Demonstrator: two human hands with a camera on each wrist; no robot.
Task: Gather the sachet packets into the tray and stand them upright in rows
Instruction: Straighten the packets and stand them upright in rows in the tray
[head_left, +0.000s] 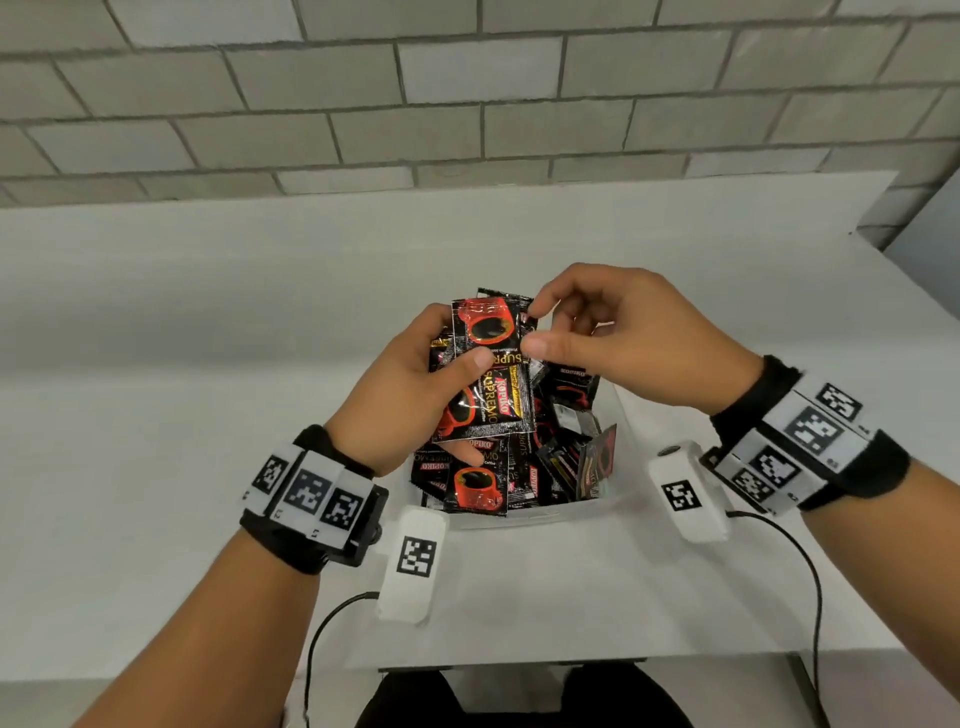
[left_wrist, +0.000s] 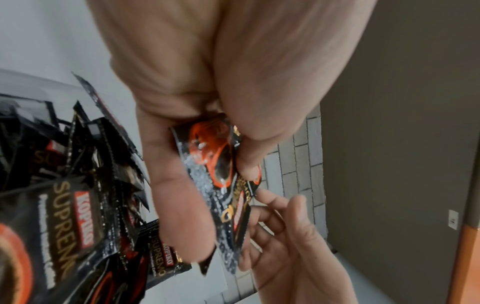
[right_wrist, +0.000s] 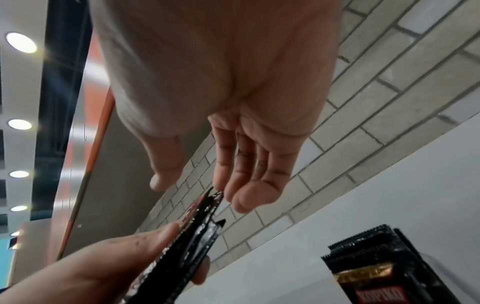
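- Left hand (head_left: 410, 384) clamps a small stack of black-and-red foil coffee sachets (head_left: 488, 364) above the clear plastic tray (head_left: 621, 415) (tray holds a loose pile).
- Right hand (head_left: 618, 338): fingers loosely curled at the stack's top edge, holding nothing.
- Tray on white bench (head_left: 156, 364).

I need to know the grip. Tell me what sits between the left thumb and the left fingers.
A small stack of sachets, pinched by the left hand. The right wrist view shows it edge-on, with the thumb on one face and fingers behind.

Bright, even light — ceiling lamps (right_wrist: 21, 42) flare, wrist views blur, edges bend.
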